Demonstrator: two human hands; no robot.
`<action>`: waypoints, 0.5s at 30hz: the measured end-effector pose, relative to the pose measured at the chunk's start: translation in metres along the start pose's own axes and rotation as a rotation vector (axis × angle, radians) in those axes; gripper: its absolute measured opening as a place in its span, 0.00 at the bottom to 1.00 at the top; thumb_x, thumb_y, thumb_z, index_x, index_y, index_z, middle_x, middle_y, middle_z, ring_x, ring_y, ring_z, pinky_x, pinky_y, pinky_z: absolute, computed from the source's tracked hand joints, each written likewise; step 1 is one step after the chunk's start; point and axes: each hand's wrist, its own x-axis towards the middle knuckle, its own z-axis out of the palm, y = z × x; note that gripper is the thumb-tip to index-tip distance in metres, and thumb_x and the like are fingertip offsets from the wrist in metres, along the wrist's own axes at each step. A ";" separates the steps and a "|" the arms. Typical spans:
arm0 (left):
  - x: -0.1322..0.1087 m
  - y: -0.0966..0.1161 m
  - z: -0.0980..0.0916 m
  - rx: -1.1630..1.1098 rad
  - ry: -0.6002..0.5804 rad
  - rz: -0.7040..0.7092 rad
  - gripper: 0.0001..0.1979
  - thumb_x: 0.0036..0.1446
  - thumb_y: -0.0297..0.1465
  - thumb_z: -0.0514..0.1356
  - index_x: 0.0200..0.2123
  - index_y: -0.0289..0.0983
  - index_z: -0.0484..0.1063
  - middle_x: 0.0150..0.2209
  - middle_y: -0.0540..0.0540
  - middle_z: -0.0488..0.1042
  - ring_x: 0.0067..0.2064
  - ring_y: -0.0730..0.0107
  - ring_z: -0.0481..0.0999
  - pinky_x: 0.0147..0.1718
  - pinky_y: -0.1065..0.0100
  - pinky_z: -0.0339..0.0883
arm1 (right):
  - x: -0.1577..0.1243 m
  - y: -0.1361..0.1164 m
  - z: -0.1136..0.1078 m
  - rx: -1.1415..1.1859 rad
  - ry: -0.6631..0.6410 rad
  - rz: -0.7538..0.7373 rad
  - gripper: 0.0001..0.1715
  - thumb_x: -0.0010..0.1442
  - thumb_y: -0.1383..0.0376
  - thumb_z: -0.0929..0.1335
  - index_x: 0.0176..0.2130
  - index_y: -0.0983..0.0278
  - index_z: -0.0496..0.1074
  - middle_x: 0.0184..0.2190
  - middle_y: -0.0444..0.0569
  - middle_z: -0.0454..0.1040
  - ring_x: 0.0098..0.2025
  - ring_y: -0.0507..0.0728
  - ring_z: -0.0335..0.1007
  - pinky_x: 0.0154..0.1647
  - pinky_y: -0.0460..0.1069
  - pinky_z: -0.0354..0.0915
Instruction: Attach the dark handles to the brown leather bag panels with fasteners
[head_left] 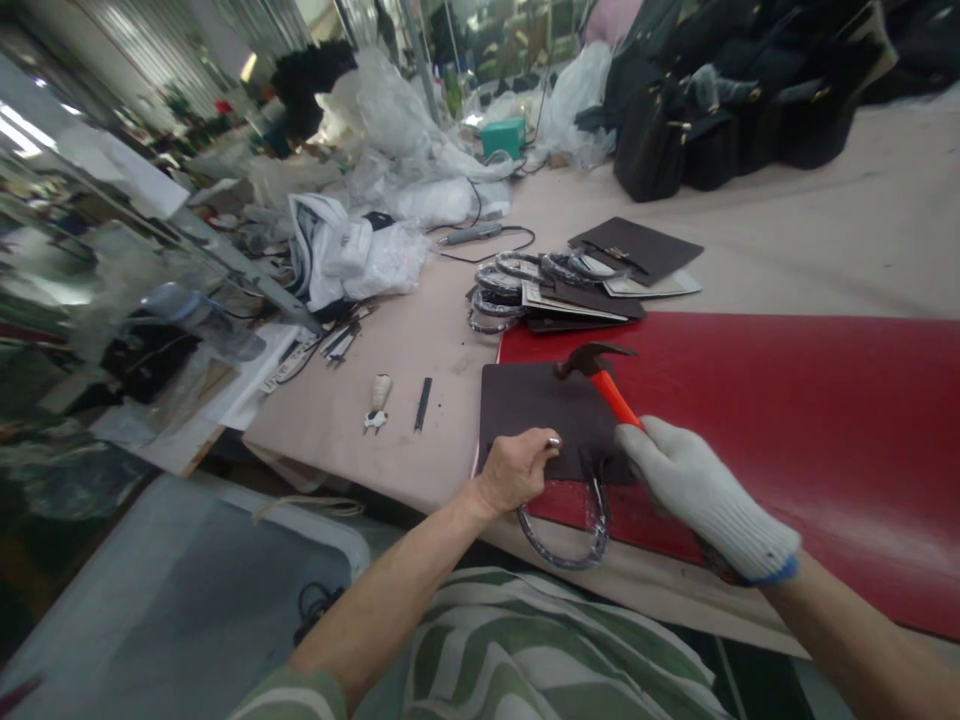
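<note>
In my gloved right hand [675, 465] is a claw hammer [616, 398] with an orange handle, its dark head raised over a flat dark brown panel [525, 395]. My bare left hand [519, 465] is closed over the panel's near left part, with a small shiny metal piece [555, 441] showing at the fingertips; its exact kind is too small to tell. A curved bag handle [566, 560] wrapped in clear plastic hangs from the panel's near edge, over the table edge. The panel lies on a red sheet [780, 420].
Left of the panel lie nippers [377, 400] and a thin dark bar [423, 404]. Behind are stacked panels [637, 245] with wrapped handles, a corded grey tool [472, 234], a teal box [503, 139], plastic bags [375, 260] and black handbags [652, 145]. A grey bin [187, 580] stands lower left.
</note>
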 end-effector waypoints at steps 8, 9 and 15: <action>0.001 -0.004 0.006 0.088 0.038 0.101 0.10 0.67 0.30 0.54 0.43 0.39 0.76 0.39 0.40 0.83 0.40 0.60 0.84 0.42 0.64 0.77 | -0.066 -0.020 -0.038 -0.341 0.132 -0.097 0.19 0.62 0.46 0.57 0.34 0.55 0.62 0.21 0.52 0.71 0.23 0.65 0.71 0.26 0.55 0.57; 0.001 -0.005 0.006 0.102 0.039 0.105 0.10 0.67 0.30 0.54 0.42 0.39 0.76 0.38 0.40 0.82 0.39 0.60 0.84 0.40 0.64 0.77 | -0.068 -0.016 -0.037 -0.437 0.078 -0.070 0.17 0.60 0.47 0.59 0.33 0.55 0.63 0.22 0.53 0.72 0.24 0.67 0.73 0.26 0.55 0.58; 0.001 -0.006 0.004 0.026 0.059 0.097 0.09 0.65 0.29 0.56 0.42 0.39 0.77 0.39 0.40 0.83 0.42 0.59 0.84 0.45 0.62 0.78 | -0.076 -0.008 -0.041 -0.410 0.155 -0.120 0.25 0.67 0.43 0.55 0.40 0.56 0.67 0.29 0.56 0.76 0.29 0.66 0.74 0.30 0.56 0.65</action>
